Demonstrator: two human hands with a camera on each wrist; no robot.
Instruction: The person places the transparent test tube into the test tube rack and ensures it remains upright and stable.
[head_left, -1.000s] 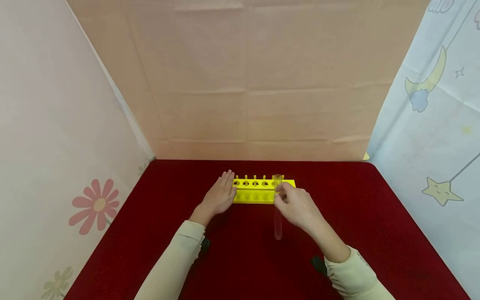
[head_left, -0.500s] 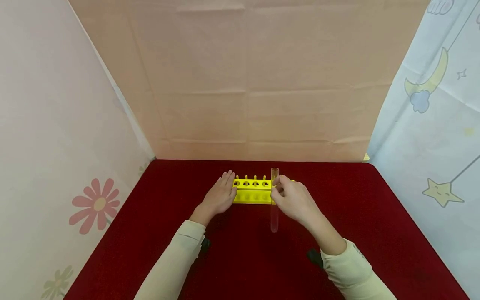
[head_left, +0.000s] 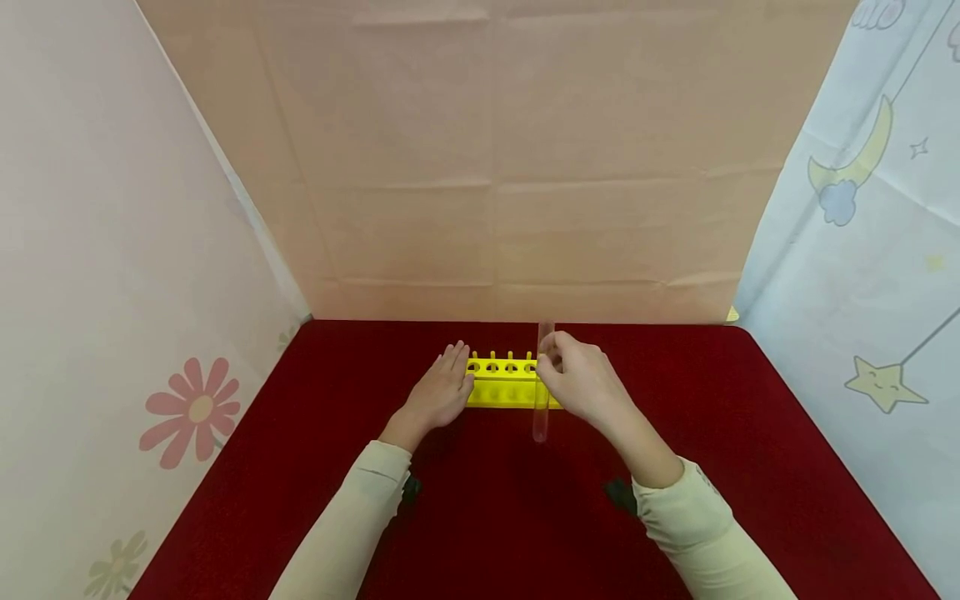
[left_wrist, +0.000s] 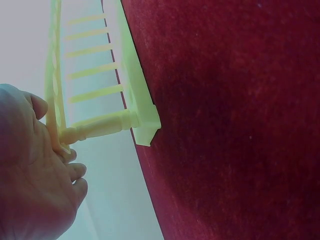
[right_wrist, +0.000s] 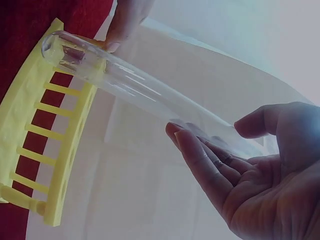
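A yellow test tube rack [head_left: 504,393] stands on the red cloth, with a row of round holes in its top rail. My left hand [head_left: 433,393] lies against the rack's left end with straight fingers; in the left wrist view the thumb and fingertips touch the end of the top rail [left_wrist: 54,85]. My right hand [head_left: 588,383] pinches a clear test tube [head_left: 541,423] near its upper part, between thumb and fingers. The tube is held upright in front of the rack's right part, its rounded bottom [right_wrist: 52,50] down. The rack's right end is hidden behind the right hand.
The red-covered table [head_left: 480,517] spreads around the rack. A tan paper backdrop [head_left: 487,208] rises behind it. Pale printed sheets flank it, with flowers on the left sheet [head_left: 97,292] and a moon and star on the right sheet [head_left: 885,275].
My right hand has raised the test tube and shifted it slightly left, away from me, in front of the rack. The left hand and the rack have stayed in place.
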